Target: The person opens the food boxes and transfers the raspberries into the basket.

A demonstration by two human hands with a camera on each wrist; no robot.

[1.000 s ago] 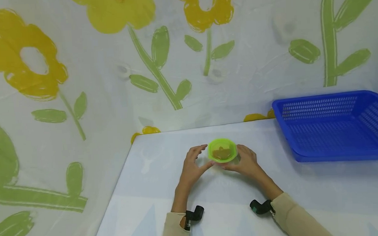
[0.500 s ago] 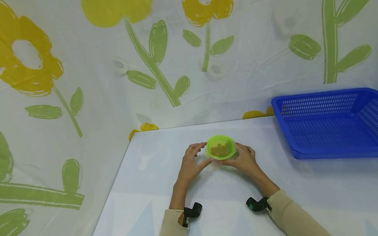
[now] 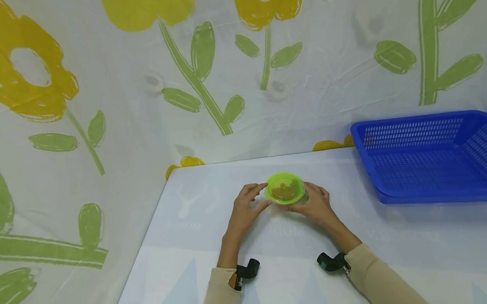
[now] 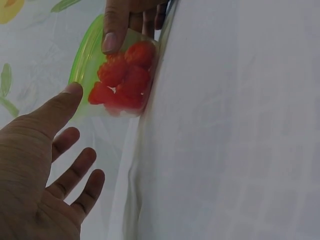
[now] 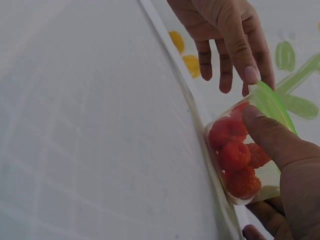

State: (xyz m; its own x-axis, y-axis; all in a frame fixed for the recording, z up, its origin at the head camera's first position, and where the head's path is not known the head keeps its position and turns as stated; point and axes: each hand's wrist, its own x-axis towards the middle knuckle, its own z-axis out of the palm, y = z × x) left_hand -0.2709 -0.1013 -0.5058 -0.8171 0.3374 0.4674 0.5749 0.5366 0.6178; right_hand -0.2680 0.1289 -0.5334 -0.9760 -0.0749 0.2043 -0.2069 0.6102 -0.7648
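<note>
A small clear plastic container point(image 5: 235, 150) with red raspberries inside stands on the white table, under a bright green lid point(image 3: 284, 188). My right hand point(image 3: 316, 205) grips its right side, the thumb point(image 5: 267, 130) lying along the clear wall and the fingers round behind, partly hidden. On the other side, my left hand point(image 4: 30, 165) touches the lid's edge with its thumb tip point(image 4: 75, 90). In the head view its index finger also reaches the lid's left rim. The remaining left fingers spread loosely, apart from the container.
A blue perforated plastic basket point(image 3: 372, 168) stands at the right of the table. White table surface point(image 3: 291, 278) lies between the forearms. Behind and to the left hangs a white sheet point(image 3: 132, 84) printed with flowers. Each wrist carries a small black camera.
The head view has shifted slightly, so everything sits a little higher in it. Both hands keep about the same place at the container. The reddish pattern seen through the lid looks slightly different.
</note>
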